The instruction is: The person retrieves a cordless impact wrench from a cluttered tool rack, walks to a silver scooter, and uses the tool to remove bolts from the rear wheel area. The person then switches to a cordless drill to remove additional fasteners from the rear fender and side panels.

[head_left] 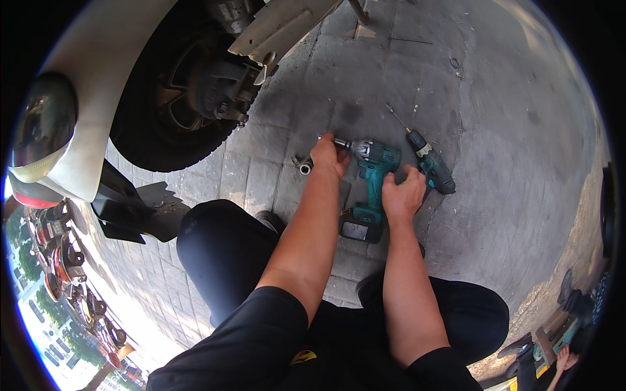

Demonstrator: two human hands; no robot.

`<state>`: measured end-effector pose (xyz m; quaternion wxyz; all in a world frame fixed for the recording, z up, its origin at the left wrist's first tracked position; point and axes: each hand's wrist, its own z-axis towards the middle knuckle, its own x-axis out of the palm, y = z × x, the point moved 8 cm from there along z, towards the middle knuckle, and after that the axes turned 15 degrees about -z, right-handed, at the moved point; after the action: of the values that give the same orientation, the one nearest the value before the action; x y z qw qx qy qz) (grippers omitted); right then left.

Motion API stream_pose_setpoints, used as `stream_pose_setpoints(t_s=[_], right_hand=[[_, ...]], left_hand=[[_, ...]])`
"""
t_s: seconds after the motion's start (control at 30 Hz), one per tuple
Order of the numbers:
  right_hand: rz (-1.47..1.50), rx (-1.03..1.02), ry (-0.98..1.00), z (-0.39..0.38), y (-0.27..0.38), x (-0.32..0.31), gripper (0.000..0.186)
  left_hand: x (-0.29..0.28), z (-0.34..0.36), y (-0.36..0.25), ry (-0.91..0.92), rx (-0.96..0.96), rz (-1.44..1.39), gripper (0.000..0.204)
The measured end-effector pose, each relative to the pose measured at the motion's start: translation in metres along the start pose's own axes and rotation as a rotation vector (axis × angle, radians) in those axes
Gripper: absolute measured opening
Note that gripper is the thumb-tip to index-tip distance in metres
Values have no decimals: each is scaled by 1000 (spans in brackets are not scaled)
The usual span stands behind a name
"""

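A teal and black cordless impact wrench (373, 173) lies on the grey paving in front of me, its battery toward me and its nose to the left. My left hand (328, 156) is closed round the end of the socket (342, 143) at the wrench's nose; the fingers partly hide it. Beside the wrench's handle, on its right, is my right hand (404, 195), thumb and bent fingers apart with nothing seen between them. Whether its thumb touches the handle I cannot tell. A teal cordless drill (433, 166) with a long thin bit lies just beyond my right hand.
Loose metal sockets (304, 168) lie left of my left forearm. A vehicle's wheel with a black tire (140, 124) and a metal bracket (280, 29) stand at the upper left. A black plastic part (124, 202) is near my left knee. Another person's hand (562, 358) shows at the lower right.
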<state>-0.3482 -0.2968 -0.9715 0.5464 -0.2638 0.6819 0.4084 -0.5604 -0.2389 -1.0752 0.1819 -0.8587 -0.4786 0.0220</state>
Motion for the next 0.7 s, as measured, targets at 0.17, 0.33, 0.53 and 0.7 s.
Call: stream_pose_setpoints(t_s=[0.17,0.33,0.53,0.7], right_hand=[[439,406,732,-23,3,64,59],[793,527,885,-34,5,70,49],[1362,320,733,-21,82,35,25],[1381,149,671,1,139,7,20]], left_hand=[[2,-1,1,68,8,-9,19],[19,-38,-6,186,179,-111,18],[70,-93,-56,400,398,-290,16],[86,-124,-115,525,582,-265,16]])
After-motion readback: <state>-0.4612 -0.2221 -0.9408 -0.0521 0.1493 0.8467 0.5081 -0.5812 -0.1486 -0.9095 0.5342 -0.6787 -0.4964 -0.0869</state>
